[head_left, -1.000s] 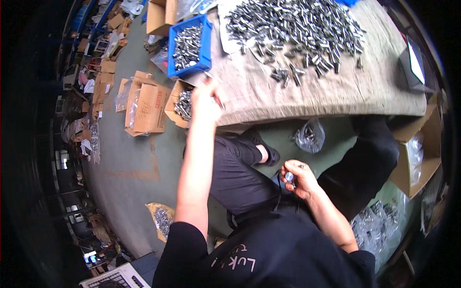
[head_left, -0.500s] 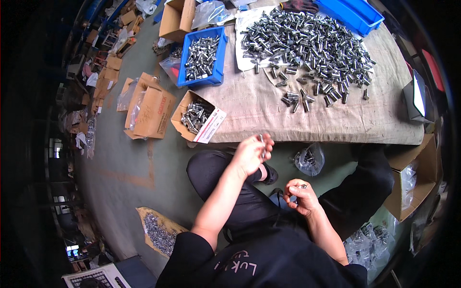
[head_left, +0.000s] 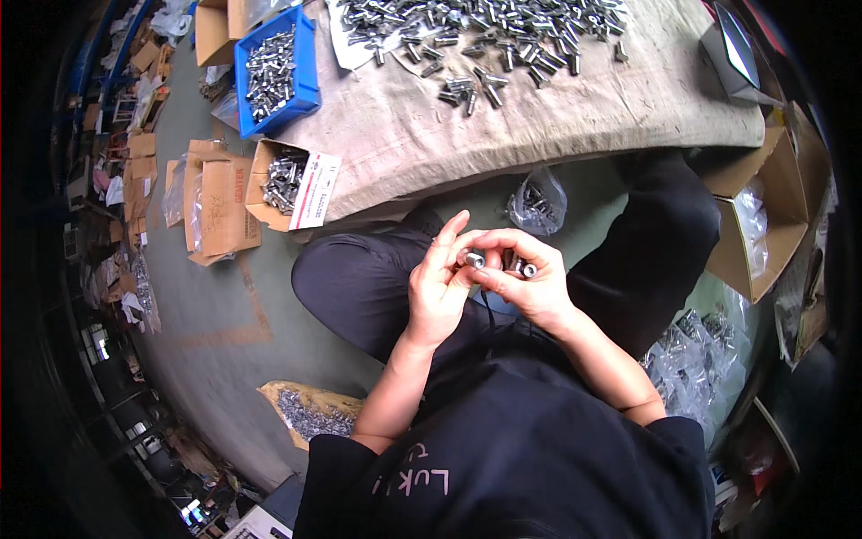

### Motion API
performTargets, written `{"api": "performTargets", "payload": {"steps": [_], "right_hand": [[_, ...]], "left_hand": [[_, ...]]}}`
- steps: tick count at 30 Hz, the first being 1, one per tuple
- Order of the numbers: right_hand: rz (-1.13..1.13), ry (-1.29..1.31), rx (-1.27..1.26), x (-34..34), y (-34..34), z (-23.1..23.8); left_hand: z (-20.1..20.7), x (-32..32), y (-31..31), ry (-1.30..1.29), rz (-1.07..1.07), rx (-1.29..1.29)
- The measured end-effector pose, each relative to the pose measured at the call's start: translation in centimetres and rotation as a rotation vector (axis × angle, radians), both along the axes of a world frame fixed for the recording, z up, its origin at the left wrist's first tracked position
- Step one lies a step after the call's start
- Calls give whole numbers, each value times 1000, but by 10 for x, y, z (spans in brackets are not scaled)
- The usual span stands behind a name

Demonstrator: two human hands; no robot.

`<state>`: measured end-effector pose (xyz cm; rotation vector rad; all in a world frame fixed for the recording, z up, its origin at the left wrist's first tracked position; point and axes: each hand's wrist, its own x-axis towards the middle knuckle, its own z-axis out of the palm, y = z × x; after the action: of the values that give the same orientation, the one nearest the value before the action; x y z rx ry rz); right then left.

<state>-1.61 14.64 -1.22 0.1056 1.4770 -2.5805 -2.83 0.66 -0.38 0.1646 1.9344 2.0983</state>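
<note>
My left hand (head_left: 435, 292) and my right hand (head_left: 540, 286) meet above my lap. Between their fingertips is a short, shiny metal fitting (head_left: 475, 260) with a round hollow end, pinched by the left thumb and touched by the right thumb and forefinger. One left finger sticks up. More metal fittings (head_left: 527, 269) of the same sort are tucked in the curled fingers of my right hand; how many is hidden. A heap of similar metal fittings (head_left: 503, 40) lies on the cloth-covered table (head_left: 395, 144) ahead of me.
A blue bin (head_left: 306, 97) and an open carton (head_left: 260, 205), both with metal parts, stand left of the table's cloth. A plastic bag (head_left: 539, 203) of parts lies below the table edge. Cartons (head_left: 779, 238) and bagged parts (head_left: 691, 373) are at my right.
My left hand has come back from near the table edge to meet my right hand, which has risen. The view has shifted, so the table sits higher and further left.
</note>
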Motion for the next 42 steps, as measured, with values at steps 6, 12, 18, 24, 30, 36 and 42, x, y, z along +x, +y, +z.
{"api": "performTargets", "payload": {"steps": [6,12,18,24,30,36,42], "right_hand": [[-54,241,307,4,5,2],[-85,206,282,9,8,-3],[16,-129,24,13,4,0],[-22,208,325,19,-7,-8],[-134,342,476,17,-15,-11],[-141,377,435,19,-15,-13],[103,-366,-185,21,-10,-11]], "left_hand": [[3,8,6,-13,-29,-17],[-4,15,-16,-345,71,315],[2,14,-28,-697,350,492],[11,17,-4,-557,424,404],[8,27,9,-351,411,254],[9,29,11,-242,356,111],[7,32,7,-237,295,40]]}}
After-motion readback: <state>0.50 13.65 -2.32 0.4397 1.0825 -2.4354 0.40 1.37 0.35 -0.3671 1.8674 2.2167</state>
